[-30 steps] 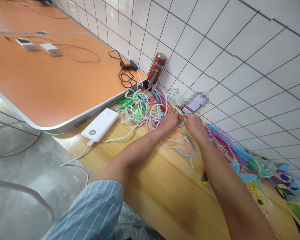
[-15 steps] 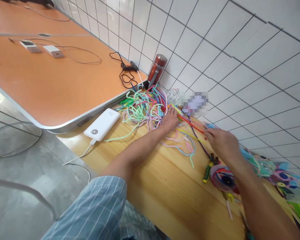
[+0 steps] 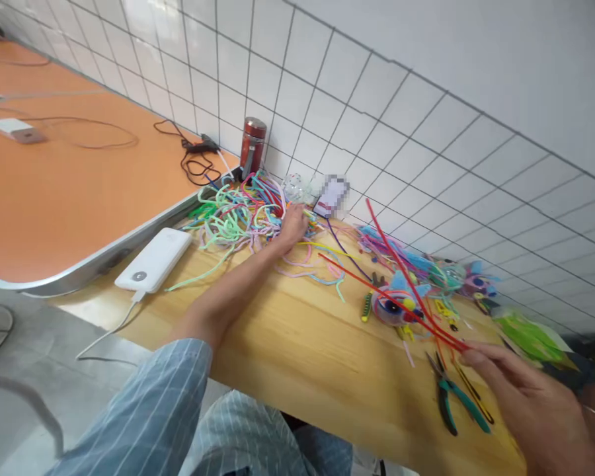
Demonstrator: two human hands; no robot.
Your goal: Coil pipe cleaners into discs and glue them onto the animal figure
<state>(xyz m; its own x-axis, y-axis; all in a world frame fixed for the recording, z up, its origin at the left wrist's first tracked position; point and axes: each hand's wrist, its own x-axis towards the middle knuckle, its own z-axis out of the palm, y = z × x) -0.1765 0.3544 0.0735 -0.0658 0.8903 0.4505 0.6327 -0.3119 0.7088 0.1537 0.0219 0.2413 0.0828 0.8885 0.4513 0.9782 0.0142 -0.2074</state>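
In the head view, the person's right hand (image 3: 530, 393), at the near right, pinches red pipe cleaners (image 3: 442, 334) that stretch leftward above the wooden table (image 3: 297, 344). On the far side, the left hand (image 3: 294, 225) rests at the tangled pipe-cleaner pile (image 3: 228, 225), its grip impossible to tell; teal-handled pliers (image 3: 446, 387) lie left of the right hand.

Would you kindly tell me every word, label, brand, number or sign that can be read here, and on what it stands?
No text can be read.
White power bank: the marking in its round spot is too small and blurred to read.
Phone: partly pixelated, the rest too small and blurred to read.
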